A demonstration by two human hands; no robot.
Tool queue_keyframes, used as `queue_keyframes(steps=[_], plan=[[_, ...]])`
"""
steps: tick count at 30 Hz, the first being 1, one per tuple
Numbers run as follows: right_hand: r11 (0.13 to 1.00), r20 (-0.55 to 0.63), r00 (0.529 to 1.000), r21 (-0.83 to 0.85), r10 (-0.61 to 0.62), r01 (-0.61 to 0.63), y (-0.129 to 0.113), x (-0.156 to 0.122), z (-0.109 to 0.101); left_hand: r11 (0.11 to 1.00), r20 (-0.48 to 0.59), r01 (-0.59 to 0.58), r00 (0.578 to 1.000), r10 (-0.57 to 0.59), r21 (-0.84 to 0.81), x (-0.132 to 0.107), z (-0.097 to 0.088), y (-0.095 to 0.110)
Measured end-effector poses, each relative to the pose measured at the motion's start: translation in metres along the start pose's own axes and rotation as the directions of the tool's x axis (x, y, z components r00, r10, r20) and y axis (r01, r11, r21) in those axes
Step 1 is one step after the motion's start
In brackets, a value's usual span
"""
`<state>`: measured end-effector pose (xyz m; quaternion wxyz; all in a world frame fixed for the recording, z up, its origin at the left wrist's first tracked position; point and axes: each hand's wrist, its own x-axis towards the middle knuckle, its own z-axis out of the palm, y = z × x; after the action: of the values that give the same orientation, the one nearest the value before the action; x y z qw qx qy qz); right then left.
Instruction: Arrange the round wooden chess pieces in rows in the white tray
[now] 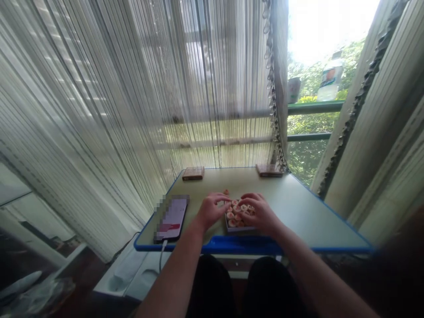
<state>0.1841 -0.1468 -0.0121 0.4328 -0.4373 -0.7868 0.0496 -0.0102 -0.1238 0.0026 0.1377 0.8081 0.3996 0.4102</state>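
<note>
A shallow box (241, 229) near the front of the table is filled with several round wooden Chinese chess pieces (232, 216) bearing red and dark marks. At its left edge is my left hand (213, 209), fingers bent and apart, fingertips at the pieces. From the right, my right hand (260, 213) reaches over the box with its fingers spread across the pieces and covers part of them. Neither hand shows a piece lifted. One loose chess piece (226, 192) lies on the table just beyond the box.
On the blue-edged table (308, 216), a phone (174, 216) with a white cable lies at the left. Two flat brown boxes, the left box (193, 172) and the right box (270, 170), lie along the far edge. Behind hang string curtains (212, 110); a bottle (330, 77) stands on the window rail.
</note>
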Motion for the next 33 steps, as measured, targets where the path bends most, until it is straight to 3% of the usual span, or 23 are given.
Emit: queue_keyframes(steps=[8, 16, 33], plan=[[0.994, -0.008, 1.0, -0.111, 0.002, -0.003, -0.005, -0.016, 0.007, 0.998, 0.02, -0.056, 0.998, 0.055, 0.041, -0.017, 0.007, 0.012], [0.99, 0.006, 1.0, -0.14, 0.012, -0.011, -0.003, -0.016, 0.007, 0.993, 0.104, -0.102, 0.99, 0.095, 0.065, -0.017, 0.008, 0.012], [0.991, 0.003, 1.0, -0.131, 0.023, -0.022, -0.002, -0.017, 0.005, 0.99, 0.127, -0.112, 0.987, 0.101, 0.084, -0.015, 0.012, 0.009]])
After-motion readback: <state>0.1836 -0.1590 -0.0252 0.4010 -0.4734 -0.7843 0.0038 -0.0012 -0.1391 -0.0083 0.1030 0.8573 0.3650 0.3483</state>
